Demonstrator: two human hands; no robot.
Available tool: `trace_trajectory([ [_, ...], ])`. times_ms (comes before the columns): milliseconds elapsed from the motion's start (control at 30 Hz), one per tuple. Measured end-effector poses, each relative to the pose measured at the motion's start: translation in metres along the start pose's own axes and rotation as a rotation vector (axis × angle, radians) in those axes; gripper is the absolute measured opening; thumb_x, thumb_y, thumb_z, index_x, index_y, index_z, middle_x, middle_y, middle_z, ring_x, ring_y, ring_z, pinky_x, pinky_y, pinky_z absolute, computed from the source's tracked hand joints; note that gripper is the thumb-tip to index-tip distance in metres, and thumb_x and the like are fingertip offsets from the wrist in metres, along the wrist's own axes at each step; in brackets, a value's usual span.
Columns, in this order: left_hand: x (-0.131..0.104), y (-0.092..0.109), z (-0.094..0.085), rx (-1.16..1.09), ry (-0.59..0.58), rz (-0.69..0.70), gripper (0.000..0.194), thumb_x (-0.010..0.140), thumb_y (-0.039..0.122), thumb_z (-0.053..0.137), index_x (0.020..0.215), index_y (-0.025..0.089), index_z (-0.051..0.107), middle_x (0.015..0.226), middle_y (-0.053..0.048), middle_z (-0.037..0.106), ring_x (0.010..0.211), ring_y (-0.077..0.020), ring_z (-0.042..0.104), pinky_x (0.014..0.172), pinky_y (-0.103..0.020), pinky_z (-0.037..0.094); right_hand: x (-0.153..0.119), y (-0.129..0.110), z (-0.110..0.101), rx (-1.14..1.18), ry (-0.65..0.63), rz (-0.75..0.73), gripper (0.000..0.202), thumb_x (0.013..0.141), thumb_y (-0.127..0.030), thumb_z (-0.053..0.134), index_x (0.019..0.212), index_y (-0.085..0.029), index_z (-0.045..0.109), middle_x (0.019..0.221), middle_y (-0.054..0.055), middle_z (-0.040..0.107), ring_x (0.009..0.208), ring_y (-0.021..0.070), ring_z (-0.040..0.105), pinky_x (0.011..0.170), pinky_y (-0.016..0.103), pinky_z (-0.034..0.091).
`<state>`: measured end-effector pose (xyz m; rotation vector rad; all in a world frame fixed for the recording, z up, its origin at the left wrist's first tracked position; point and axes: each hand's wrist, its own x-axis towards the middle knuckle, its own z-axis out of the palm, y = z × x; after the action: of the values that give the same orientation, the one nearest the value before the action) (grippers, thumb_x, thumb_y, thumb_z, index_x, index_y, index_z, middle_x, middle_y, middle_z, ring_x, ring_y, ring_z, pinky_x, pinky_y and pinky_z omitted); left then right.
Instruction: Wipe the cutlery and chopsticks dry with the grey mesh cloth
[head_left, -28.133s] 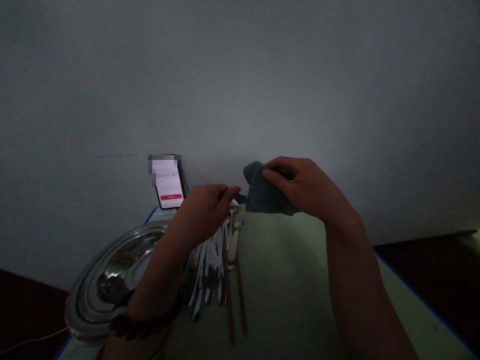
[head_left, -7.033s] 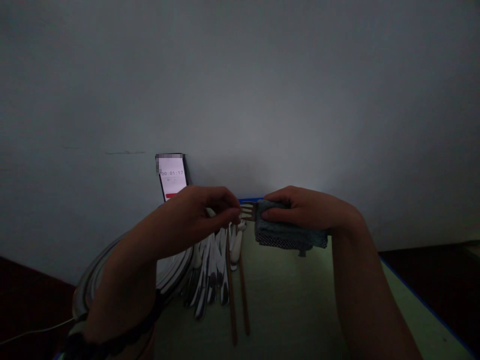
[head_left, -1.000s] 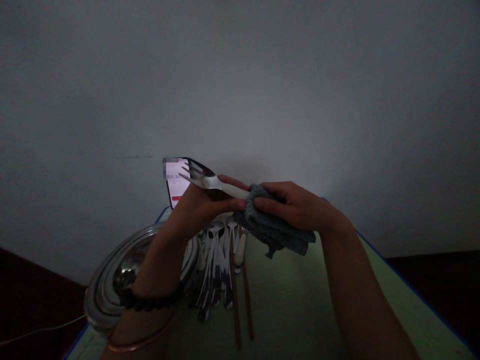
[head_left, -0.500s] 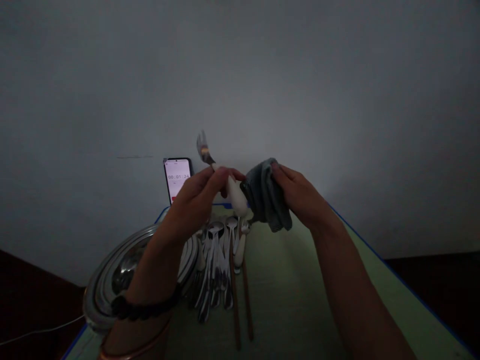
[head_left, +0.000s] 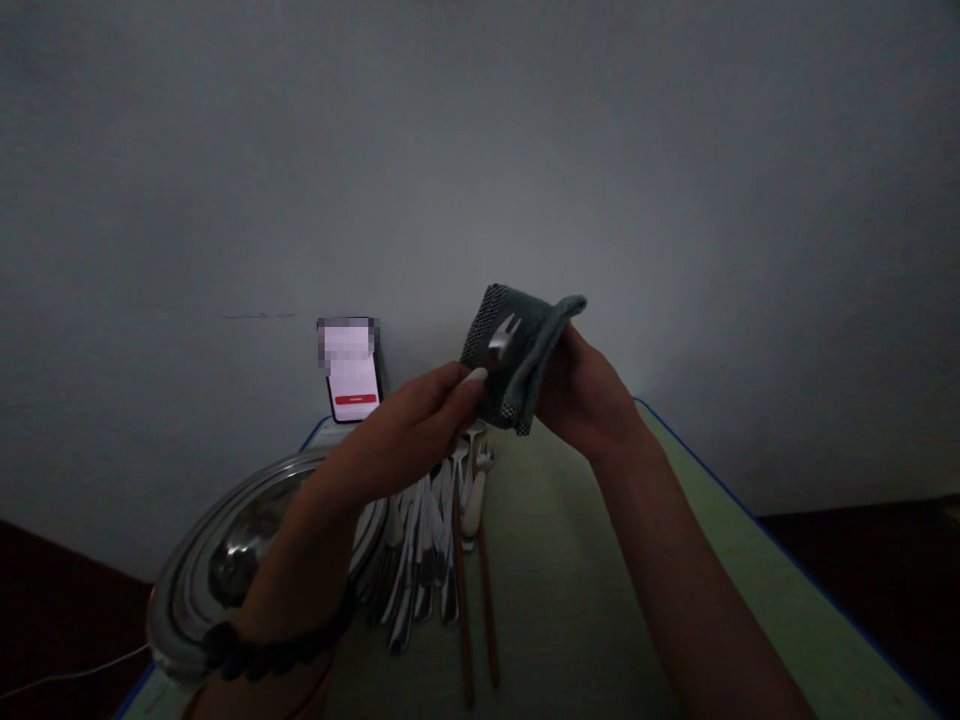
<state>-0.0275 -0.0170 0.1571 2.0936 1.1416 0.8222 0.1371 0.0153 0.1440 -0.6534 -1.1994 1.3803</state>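
Observation:
My left hand (head_left: 427, 415) is closed on a fork (head_left: 502, 340), whose metal tines point up and right and lie against a grey-green cloth (head_left: 529, 310). The fork's handle is hidden by my fingers. My right hand (head_left: 589, 390) holds the cloth from behind and from the right, and the cloth is folded partly around the tines. Below my hands, a pile of spoons and other metal cutlery (head_left: 424, 545) lies on the table, with a pale-handled fork (head_left: 475, 500) and two brown chopsticks (head_left: 489, 610) at its right side.
Large round metal basins or lids (head_left: 180, 600) sit at the table's left, partly behind my left forearm. A phone (head_left: 352, 375) leans upright against the wall at the back left. The green table (head_left: 585, 600) has a blue edge. A white cable runs at the lower left.
The fork has turned in my left hand and moved right, its tines now against the cloth. My right hand has opened the cloth out and brought it behind them.

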Motion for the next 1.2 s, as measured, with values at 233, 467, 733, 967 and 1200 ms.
trace_trajectory([
  [233, 0.002, -0.003, 0.005, 0.226, -0.008, 0.040, 0.023, 0.089, 0.034, 0.035, 0.082, 0.018, 0.050, 0.052, 0.006, 0.045, 0.045, -0.0105, 0.044, 0.047, -0.021, 0.036, -0.001, 0.016, 0.011, 0.038, 0.009, -0.105, 0.031, 0.065, -0.038, 0.070, 0.085, -0.018, 0.058, 0.075, 0.000, 0.063, 0.064, 0.0112, 0.057, 0.064, 0.027, 0.049],
  [467, 0.001, 0.001, 0.004, 0.199, -0.059, 0.057, 0.030, 0.089, 0.035, 0.032, 0.076, 0.018, 0.053, 0.061, 0.002, 0.052, 0.050, -0.0100, 0.046, 0.047, -0.020, 0.036, -0.001, 0.012, -0.001, -0.033, -0.025, -0.159, 0.022, 0.067, -0.037, 0.069, 0.075, -0.018, 0.061, 0.067, -0.002, 0.062, 0.057, 0.0094, 0.055, 0.058, 0.025, 0.048],
  [733, -0.004, 0.005, 0.005, 0.107, -0.144, 0.067, 0.027, 0.089, 0.037, 0.037, 0.081, 0.017, 0.054, 0.052, 0.006, 0.043, 0.044, -0.0078, 0.040, 0.044, -0.018, 0.033, -0.003, 0.005, -0.014, -0.125, -0.011, -0.151, 0.032, 0.073, -0.048, 0.060, 0.073, -0.016, 0.064, 0.062, 0.000, 0.062, 0.056, 0.0110, 0.055, 0.058, 0.027, 0.047],
  [967, -0.002, 0.003, 0.002, 0.211, -0.137, 0.028, 0.029, 0.090, 0.037, 0.034, 0.078, 0.017, 0.051, 0.054, 0.006, 0.046, 0.045, -0.0085, 0.042, 0.046, -0.020, 0.033, -0.005, -0.003, -0.011, -0.724, 0.229, -0.252, 0.044, 0.075, -0.056, 0.051, 0.060, -0.016, 0.057, 0.053, -0.001, 0.051, 0.049, 0.0095, 0.044, 0.047, 0.024, 0.034],
  [1200, -0.003, 0.003, 0.006, 0.470, -0.083, 0.007, 0.025, 0.091, 0.033, 0.031, 0.086, 0.018, 0.050, 0.062, 0.001, 0.054, 0.051, -0.0127, 0.051, 0.051, -0.023, 0.034, 0.002, 0.017, 0.007, -0.748, 0.383, -0.282, 0.040, 0.080, -0.054, 0.043, 0.074, -0.018, 0.058, 0.072, 0.004, 0.059, 0.066, 0.0153, 0.052, 0.060, 0.028, 0.038],
])
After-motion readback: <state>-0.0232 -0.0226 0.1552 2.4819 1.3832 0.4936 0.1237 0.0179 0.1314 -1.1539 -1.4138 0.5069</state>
